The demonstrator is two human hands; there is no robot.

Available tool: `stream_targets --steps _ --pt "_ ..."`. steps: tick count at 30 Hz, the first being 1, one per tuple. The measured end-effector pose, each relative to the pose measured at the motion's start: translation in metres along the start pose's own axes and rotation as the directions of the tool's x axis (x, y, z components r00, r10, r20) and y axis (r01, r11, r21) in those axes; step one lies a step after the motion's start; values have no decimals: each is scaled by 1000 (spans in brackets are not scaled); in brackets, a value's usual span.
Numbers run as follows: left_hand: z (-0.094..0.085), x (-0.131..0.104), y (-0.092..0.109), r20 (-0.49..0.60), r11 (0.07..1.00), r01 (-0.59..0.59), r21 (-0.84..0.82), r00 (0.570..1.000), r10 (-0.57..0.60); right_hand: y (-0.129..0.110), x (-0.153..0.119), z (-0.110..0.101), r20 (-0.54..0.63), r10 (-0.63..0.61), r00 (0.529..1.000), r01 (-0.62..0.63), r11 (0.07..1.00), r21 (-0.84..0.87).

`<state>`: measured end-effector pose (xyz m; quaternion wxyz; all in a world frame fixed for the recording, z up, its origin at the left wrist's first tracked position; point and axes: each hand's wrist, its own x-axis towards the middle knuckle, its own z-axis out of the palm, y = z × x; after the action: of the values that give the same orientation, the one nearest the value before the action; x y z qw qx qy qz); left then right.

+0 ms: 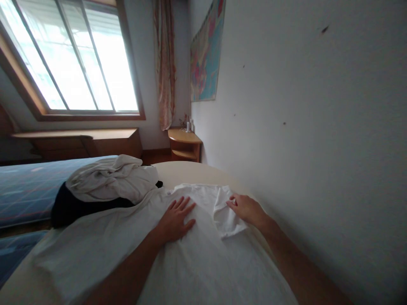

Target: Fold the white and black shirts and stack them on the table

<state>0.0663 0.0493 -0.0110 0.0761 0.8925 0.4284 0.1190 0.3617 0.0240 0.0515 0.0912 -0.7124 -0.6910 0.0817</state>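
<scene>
While a white shirt [203, 262] lies across a cream surface [190, 171], one sleeve [226, 218] turned in, its left side apparently unfolded, the left hand [174, 220] rests spread and the right hand [249, 208] pinches the sleeve, near bundled cloth [111, 180].

At the upper left of the frame, the window [79, 59] is cut off by the edge; at upper centre, I find the map's [206, 59] lettering too small to read.

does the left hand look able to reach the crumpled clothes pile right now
Probably yes: the left hand lies open on the white shirt, and nothing seems to stand between it and the clothes pile beside it.
</scene>
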Motion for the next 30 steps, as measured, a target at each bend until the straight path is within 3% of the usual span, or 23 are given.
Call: stream_targets --steps 3,7,10,12,14,16,19,23,26,30 --pt "-2 -1 1 1 1000 5 0 1000 -5 5 16 17 -45 112 993 -114 993 -33" --pt "-2 0 1 4 1000 4 4 1000 -4 4 30 29 -112 113 987 -115 993 -17" --pt "-3 0 2 9 1000 8 15 1000 -8 -3 38 28 -142 118 983 -106 990 89" --pt "-4 1 2 8 1000 10 20 1000 -10 -10 41 25 -152 63 986 -20 962 274" --pt "-4 1 2 4 1000 9 15 1000 -9 -20 39 23 -145 -80 986 142 862 487" --pt "-3 0 2 -2 1000 7 5 1000 -7 -30 30 24 -122 -229 966 257 776 576" --pt "-3 1 2 -5 1000 4 -7 1000 -4 -44 9 31 -129 -290 948 317 866 386" --pt "-2 1 2 -10 1000 13 -9 1000 -13 -55 -19 41 -172 -195 965 206 977 48" --pt "-2 1 2 -11 1000 11 -2 1000 -11 -57 -30 44 -134 -131 982 125 991 -53" --pt "0 1 1 -18 1000 3 -5 1000 -3 -56 -33 42 -120 -170 978 151 977 -151"
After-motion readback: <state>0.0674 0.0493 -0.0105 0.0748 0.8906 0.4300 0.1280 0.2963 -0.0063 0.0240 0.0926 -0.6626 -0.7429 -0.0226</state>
